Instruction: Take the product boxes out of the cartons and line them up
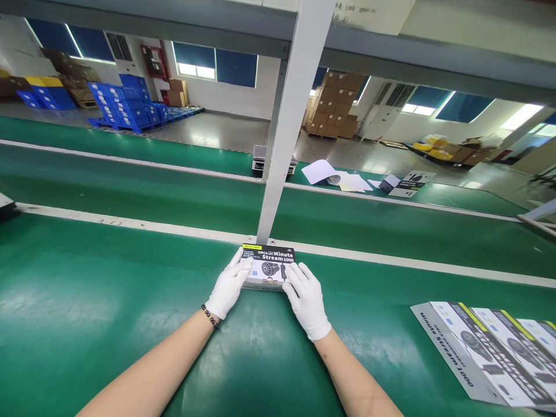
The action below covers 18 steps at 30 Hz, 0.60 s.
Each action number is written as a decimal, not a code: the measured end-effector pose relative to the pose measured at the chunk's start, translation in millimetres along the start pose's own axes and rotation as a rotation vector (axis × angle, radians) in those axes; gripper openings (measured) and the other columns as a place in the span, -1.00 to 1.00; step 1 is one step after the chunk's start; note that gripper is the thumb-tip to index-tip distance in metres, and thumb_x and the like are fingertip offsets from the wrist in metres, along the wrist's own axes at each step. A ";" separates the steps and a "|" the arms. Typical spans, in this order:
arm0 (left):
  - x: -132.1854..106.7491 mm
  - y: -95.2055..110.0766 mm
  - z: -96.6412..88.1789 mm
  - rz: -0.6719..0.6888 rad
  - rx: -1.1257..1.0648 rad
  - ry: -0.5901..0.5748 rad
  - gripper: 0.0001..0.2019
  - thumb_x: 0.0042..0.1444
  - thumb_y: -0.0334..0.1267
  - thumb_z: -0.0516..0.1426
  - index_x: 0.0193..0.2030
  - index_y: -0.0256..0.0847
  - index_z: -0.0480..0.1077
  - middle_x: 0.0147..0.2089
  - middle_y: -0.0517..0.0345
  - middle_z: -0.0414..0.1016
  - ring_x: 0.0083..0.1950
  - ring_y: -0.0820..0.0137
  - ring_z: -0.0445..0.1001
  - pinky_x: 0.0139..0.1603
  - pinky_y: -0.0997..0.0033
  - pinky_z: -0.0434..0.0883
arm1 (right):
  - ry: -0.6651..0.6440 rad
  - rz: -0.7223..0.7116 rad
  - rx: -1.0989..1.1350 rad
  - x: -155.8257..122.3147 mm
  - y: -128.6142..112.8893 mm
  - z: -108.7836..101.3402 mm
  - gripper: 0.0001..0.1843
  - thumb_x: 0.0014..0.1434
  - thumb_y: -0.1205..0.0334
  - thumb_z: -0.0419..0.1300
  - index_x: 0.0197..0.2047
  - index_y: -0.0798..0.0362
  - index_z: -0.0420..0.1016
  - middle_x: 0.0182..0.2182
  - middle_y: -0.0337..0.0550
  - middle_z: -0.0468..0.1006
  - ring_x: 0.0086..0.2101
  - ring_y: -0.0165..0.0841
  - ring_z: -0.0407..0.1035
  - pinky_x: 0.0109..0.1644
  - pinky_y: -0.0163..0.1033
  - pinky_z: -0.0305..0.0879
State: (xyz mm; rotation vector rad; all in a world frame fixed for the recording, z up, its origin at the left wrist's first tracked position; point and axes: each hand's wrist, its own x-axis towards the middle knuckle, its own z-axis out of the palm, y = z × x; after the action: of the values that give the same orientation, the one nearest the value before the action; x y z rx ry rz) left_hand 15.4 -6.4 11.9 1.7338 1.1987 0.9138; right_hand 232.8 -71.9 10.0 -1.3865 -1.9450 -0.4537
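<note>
Box [268, 269], just below the centre of the frame, lies flat on the green bench [108, 301], printed face up, lettering "ORCA Minute Stream 1000" legible to me. Its near side, grey with dark lettering, also shows. Its far edge sits just below the foot of the white post [289, 121]; I cannot tell whether they touch.

I find both hands, gloved in white, on the box. The left hand [226, 288] lies along its left edge, fingers extended and slightly bent, tips reaching over the printed face. The right hand [306, 298] covers its lower right corner, fingers bent over the face, thumb towards the near side. I cannot tell whether either hand is gripping or merely resting. A beaded bracelet [210, 317] is on the left wrist.

At the lower right of the frame I note several cartons [464, 347] with matching print, overlapping in a row, well apart from the hands and partly cut off by the frame edge.

Beyond the bench, right of the post, I record loose papers [319, 172] and a printed card [410, 184]. Blue crates [117, 104] stand at the upper left, and stacked brown boxes [336, 104] at the upper right.
</note>
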 end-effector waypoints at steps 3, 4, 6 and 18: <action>0.5 -2.6 3.6 -0.054 -0.010 -0.056 -0.51 0.27 -0.01 -0.04 0.25 -0.17 0.36 0.48 0.13 -0.05 0.47 0.25 -0.02 0.43 0.33 0.04 | -0.035 0.005 -0.035 -1.5 2.6 0.7 -0.70 0.35 0.26 -0.01 0.00 0.04 0.51 -0.10 -0.05 0.59 -0.02 -0.17 0.40 0.10 0.06 0.36; 0.4 -4.2 4.4 -0.063 0.005 -0.069 -0.50 0.28 -0.02 -0.04 0.29 -0.15 0.31 0.50 0.12 -0.11 0.47 0.24 -0.04 0.44 0.29 0.02 | -0.039 -0.001 -0.052 -2.6 3.6 1.1 -0.70 0.35 0.26 -0.01 -0.02 0.03 0.52 -0.11 -0.05 0.59 0.01 -0.16 0.39 0.10 0.06 0.36; 0.2 -7.5 5.7 -0.065 0.032 -0.087 -0.48 0.30 -0.03 -0.05 0.34 -0.14 0.22 0.51 0.10 -0.16 0.48 0.21 -0.08 0.44 0.22 0.03 | -0.015 -0.034 -0.073 -4.7 5.3 1.6 -0.72 0.34 0.27 0.00 -0.05 0.05 0.54 -0.15 -0.04 0.61 0.03 -0.15 0.38 0.11 0.06 0.34; 5.2 -14.2 6.6 -0.006 0.006 -0.091 -0.43 0.32 -0.09 -0.09 0.41 -0.24 0.06 0.50 -0.04 -0.15 0.49 0.22 -0.14 0.46 0.15 -0.03 | -0.596 0.377 -0.010 63.0 -34.4 -4.8 -0.68 0.05 -0.11 0.34 -0.35 -0.03 0.54 -0.48 -0.22 0.60 -0.45 -0.29 0.48 -0.42 -0.27 0.21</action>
State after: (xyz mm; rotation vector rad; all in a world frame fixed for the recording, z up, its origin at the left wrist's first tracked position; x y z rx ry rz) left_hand 17.7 0.2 -3.1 1.7570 1.1470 0.8196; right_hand 190.9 -44.7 61.7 -2.0058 -2.0426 0.1513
